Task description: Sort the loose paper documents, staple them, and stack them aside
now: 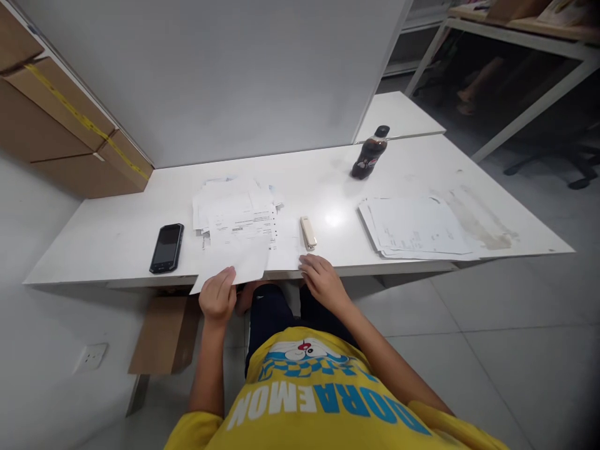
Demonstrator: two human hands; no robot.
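Observation:
My left hand (pixel 218 295) grips the near left corner of a white sheet of paper (pixel 241 257), fingers closed over it at the table's front edge. Beyond that sheet, partly covered by it, lies a loose pile of printed papers (pixel 234 203). On the table's front edge rests my right hand (pixel 323 280), its fingers stretched forward and holding nothing that I can see. A beige stapler (pixel 308 232) lies just ahead of those fingertips, apart from them.
A black phone (pixel 167 248) lies at the left. To the right sits a stack of papers (pixel 412 228), with a dark soda bottle (pixel 370 152) standing behind it. Cardboard boxes (pixel 70 119) stand at the far left, and a grey partition (pixel 225 81) borders the white table (pixel 323 165).

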